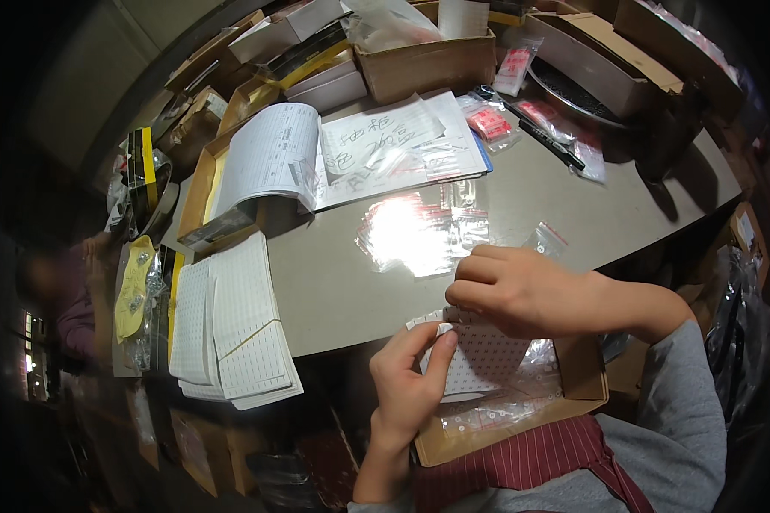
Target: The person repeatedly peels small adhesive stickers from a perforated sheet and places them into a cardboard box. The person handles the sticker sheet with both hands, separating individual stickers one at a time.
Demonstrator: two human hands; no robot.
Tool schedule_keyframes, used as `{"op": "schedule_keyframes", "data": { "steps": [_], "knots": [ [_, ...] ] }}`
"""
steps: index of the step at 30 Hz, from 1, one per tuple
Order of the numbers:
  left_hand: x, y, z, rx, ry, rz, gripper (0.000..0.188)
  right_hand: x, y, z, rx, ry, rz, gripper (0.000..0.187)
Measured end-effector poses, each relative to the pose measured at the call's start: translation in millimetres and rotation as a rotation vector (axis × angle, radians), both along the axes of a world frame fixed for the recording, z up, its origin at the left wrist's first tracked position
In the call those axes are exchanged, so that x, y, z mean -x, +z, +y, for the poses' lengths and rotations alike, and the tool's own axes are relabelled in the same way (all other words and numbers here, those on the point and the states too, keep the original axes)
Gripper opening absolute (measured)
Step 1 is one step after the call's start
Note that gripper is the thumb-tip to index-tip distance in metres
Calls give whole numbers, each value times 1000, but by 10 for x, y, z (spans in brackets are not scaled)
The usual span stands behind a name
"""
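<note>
My left hand [409, 372] pinches the left edge of a white sheet of small printed labels [488, 355], thumb on top. My right hand [522, 291] is closed at the sheet's top edge, fingers curled and pressed together. Whatever its fingertips hold is hidden. Below the sheet, a shallow cardboard box [586, 385] rests against my lap. Clear plastic bags with small white round parts [470, 417] lie in it. Just beyond my right hand, a small clear zip bag [549, 239] lies on the table.
Glare covers a spread of clear zip bags [464, 227] on the grey table [334, 295]. Stacked label sheets [252, 329] lie left, one bundle under a rubber band. Papers [402, 141], a black marker [547, 141] and cardboard boxes [428, 68] stand farther back. Another person [77, 291] is at far left.
</note>
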State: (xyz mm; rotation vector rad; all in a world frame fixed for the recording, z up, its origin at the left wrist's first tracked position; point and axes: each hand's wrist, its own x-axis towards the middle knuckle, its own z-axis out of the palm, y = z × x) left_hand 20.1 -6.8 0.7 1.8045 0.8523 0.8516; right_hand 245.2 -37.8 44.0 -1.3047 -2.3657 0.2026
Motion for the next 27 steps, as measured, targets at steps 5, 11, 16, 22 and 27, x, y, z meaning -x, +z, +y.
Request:
{"op": "schedule_keyframes", "data": {
  "steps": [5,11,16,22,27],
  "knots": [
    [2,-99,-6,106,-18,-102,15,12,-167,-91,-140,64,-40,26],
    [-20,-80,-6,140,-26,-79,15,-70,-134,-79,63,-19,177,32],
    [-36,-50,-12,117,-23,-63,14,-155,-135,-51,198,-30,282,40],
    [-29,-55,2,96,-16,-44,15,-116,-153,-57,146,-51,248,46],
    [-38,-24,6,72,-20,-35,15,-27,-169,-72,14,-36,140,32]
  ]
}}
